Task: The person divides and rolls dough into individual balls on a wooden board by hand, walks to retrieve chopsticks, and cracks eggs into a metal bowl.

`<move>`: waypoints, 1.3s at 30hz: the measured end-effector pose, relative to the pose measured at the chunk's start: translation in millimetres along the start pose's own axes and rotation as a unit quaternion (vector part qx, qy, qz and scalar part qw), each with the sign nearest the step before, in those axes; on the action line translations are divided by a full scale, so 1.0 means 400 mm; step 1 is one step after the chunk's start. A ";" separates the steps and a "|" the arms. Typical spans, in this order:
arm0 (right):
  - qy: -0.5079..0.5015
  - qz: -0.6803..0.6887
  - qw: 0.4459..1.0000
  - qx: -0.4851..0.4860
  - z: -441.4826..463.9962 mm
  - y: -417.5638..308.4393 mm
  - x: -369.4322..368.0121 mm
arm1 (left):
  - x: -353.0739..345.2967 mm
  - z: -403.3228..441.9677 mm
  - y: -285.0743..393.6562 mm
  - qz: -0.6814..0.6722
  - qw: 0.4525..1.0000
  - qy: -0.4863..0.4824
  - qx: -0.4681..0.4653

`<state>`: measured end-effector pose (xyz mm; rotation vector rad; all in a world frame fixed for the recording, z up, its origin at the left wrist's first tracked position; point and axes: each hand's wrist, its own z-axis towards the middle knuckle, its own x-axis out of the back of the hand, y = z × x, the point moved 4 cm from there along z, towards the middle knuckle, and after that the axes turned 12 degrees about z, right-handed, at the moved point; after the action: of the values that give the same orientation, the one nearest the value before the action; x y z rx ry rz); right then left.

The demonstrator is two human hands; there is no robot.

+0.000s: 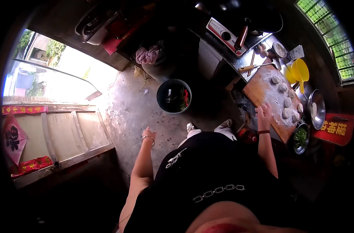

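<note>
Dough pieces on board by right hand, left hand off over floor

Dough pieces [282, 87] on floured wooden board [254, 90], just ahead and to the right of the right hand [264, 111]. Right hand: fingers loosely bent, nothing seen in its grasp, at board's near edge; can't tell if it touches. Left hand [149, 134]: relaxed, fingers part unfolded, holding nothing visible, above concrete floor [126, 97], well apart from board.

Right of right hand: bowl of chopped greens [300, 138] by board corner, then metal bowl [320, 110], pale item inside, and red printed packet [332, 134] beyond. Ahead of right hand: wooden-handled tool [247, 68] at board's far side, eggs [261, 49], yellow scoop [301, 72] further right; stove [222, 34] further off. Red bottle [247, 136] just left of right hand, nearer the body.

Between hands, further forward: dark bucket [162, 100], red and green bits inside. Pink cloth [147, 55] well ahead of left hand; wooden door [64, 134] to its left
</note>
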<state>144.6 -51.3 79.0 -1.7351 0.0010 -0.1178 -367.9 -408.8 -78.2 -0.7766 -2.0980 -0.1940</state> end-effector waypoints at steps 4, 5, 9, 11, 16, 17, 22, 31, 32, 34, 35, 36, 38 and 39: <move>-0.093 -0.055 0.994 0.018 0.005 -0.016 -0.187 | -0.095 -0.114 -0.227 -0.065 0.984 -0.093 0.140; -0.124 -0.078 0.989 0.030 0.007 -0.014 -0.233 | -0.122 -0.147 -0.268 -0.102 0.976 -0.087 0.170; -0.250 -0.104 0.962 0.032 -0.017 -0.041 -0.431 | -0.234 -0.315 -0.348 -0.244 0.930 -0.056 0.269; -0.318 -0.132 0.938 0.050 -0.018 -0.030 -0.533 | -0.301 -0.398 -0.356 -0.299 0.903 -0.029 0.306; -0.515 -0.138 0.845 0.032 -0.080 -0.034 -0.836 | -0.487 -0.700 -0.239 -0.426 0.789 -0.014 0.442; -0.562 -0.126 0.817 0.008 -0.090 -0.018 -0.902 | -0.538 -0.759 -0.185 -0.453 0.747 -0.022 0.486; -0.654 -0.168 0.738 -0.011 -0.169 -0.004 -0.994 | -0.569 -1.039 0.030 -0.502 0.608 -0.128 0.602; -0.780 -0.216 0.587 0.027 -0.446 0.077 -1.228 | -0.746 -1.100 0.246 -0.617 0.398 -0.183 0.654; -0.791 -0.204 0.576 0.033 -0.482 0.074 -1.261 | -0.747 -1.090 0.225 -0.612 0.401 -0.197 0.652; -0.805 -0.158 0.569 0.056 -0.529 0.081 -1.333 | -0.875 -1.052 0.174 -0.612 0.402 -0.156 0.663; -0.801 -0.130 0.581 0.064 -0.553 0.082 -1.356 | -0.925 -1.040 0.133 -0.614 0.405 -0.137 0.663; -0.789 -0.101 0.602 0.076 -0.576 0.080 -1.388 | -0.939 -1.002 0.065 -0.616 0.419 -0.116 0.657; -0.752 -0.131 0.615 0.196 -0.619 0.035 -1.414 | -0.907 -0.941 -0.101 -0.609 0.485 -0.077 0.624; -0.712 -0.159 0.625 0.279 -0.648 -0.019 -1.416 | -0.866 -0.916 -0.181 -0.602 0.520 -0.062 0.603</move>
<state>-439.8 -266.9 84.0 -0.7696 -1.3739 0.9419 -12.1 -771.8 -113.3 1.5836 -1.8429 0.5947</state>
